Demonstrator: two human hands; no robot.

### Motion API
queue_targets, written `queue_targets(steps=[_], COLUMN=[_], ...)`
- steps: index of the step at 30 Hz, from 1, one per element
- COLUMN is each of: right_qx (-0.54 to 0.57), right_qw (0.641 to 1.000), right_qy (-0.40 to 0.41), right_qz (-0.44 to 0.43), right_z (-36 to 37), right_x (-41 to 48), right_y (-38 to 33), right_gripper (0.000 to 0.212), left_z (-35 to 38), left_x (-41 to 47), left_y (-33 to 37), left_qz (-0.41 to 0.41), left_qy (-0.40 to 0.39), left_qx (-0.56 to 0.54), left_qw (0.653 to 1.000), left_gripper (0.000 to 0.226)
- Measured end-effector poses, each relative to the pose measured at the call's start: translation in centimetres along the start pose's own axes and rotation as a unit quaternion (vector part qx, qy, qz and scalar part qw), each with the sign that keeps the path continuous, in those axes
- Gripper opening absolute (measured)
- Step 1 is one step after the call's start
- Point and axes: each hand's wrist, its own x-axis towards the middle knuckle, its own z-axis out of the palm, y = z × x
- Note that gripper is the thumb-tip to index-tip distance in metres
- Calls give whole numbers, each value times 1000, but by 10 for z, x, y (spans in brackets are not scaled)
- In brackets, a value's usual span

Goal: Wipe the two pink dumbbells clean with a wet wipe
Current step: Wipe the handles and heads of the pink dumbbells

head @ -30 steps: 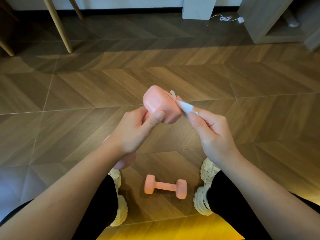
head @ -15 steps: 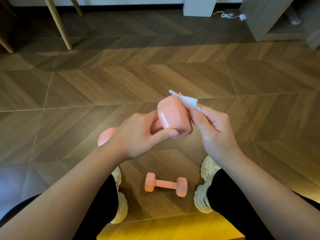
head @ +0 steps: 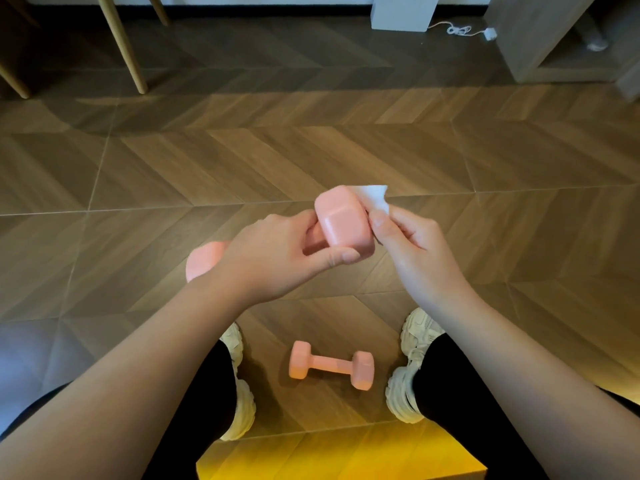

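The wooden floor [head: 346, 143] fills the view, and above it one pink dumbbell [head: 343, 220] is held up in the air in front of the person. Its handle is gripped by the left hand [head: 277, 258]: the fingers are curled round the bar and the thumb is laid along the lower edge of the near head, while the far head is seen behind the left wrist. This dumbbell is judged to be stiff, rather heavy for its size and smoothly coated, so it may become slippery when wetted. The narrow handle is judged the safest place to be taken. The second pink dumbbell [head: 331, 369] lies on the floor between the two shoes [head: 407, 382] and is touched by nothing. The wet wipe [head: 375, 199] is pinched between the thumb and fingers of the right hand [head: 412, 251] and is pressed against the right side of the near head. It is thin, soft and limp, and is probably best kept folded.
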Motion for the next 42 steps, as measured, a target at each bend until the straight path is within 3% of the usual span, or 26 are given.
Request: queue_targets(steps=[1, 4, 7, 14, 17, 19, 22, 23, 24, 26, 28, 29, 31, 33, 35, 36, 37, 39, 42], right_qx=[41, 95, 110, 162, 234, 274, 277, 271, 268, 262, 259, 263, 274, 282, 269, 249, 222, 159, 38], right_qw=[997, 975, 954, 936, 903, 885, 887, 892, 897, 907, 914, 916, 915, 914, 921, 927, 935, 957, 994], right_qy=[-19, -98, -152, -52, -13, 9, 38, 53, 72, 104, 104, 95, 68, 38, 9, -4, -16, -16, 11], right_qz=[54, 177, 234, 307, 360, 375, 367, 358, 343, 314, 296, 289, 287, 288, 284, 281, 275, 243, 106], right_z=[-1, -5, -4, 11, 20, 22, 16, 13, 10, 6, 4, 5, 8, 15, 24, 29, 32, 38, 41], right_x=[2, 3, 3, -2, -7, -8, -3, 0, 2, 6, 9, 9, 7, 4, 0, -2, -3, -4, -7], right_y=[1, 6, 11, 25, 31, 32, 29, 27, 26, 22, 18, 17, 13, 9, 5, 3, 1, -2, -7], right_gripper=[22, 38, 45, 58, 66, 67, 78, 80, 79, 72, 62, 55, 50, 55, 59, 62, 61, 49, 32], left_z=[0, 0, -2, 6, 12, 8, 2, 1, 2, 9, 12, 10, 5, 2, -1, -3, -6, -10, -15], left_x=[0, -1, -2, 2, 0, -1, -9, -13, -17, -19, -13, -7, 4, 12, 14, 14, 15, 16, 17], left_y=[1, 0, -5, -16, -15, -13, -6, -2, 2, 8, 8, 8, 8, 11, 14, 15, 16, 14, 12], left_qz=[17, 49, 85, 80, 58, 63, 163, 176, 155, 38, -111, -180, -243, -238, -230, -227, -226, -233, -243], left_qy=[-1, 1, -10, -52, -29, 34, 175, 186, 177, 145, 113, 96, 73, 103, 169, 197, 218, 242, 248], left_qx=[33, 134, 169, 186, 264, 284, 156, 96, 35, -63, -179, -266, -475, -662, -796, -832, -851, -857, -843], left_qw=[999, 990, 982, 978, 962, 956, 958, 962, 971, 987, 971, 942, 843, 703, 534, 466, 420, 391, 410], left_gripper=[64, 82, 74, 31, 36, 44, 20, 13, 14, 25, 32, 32, 34, 24, 25, 28, 30, 30, 32])
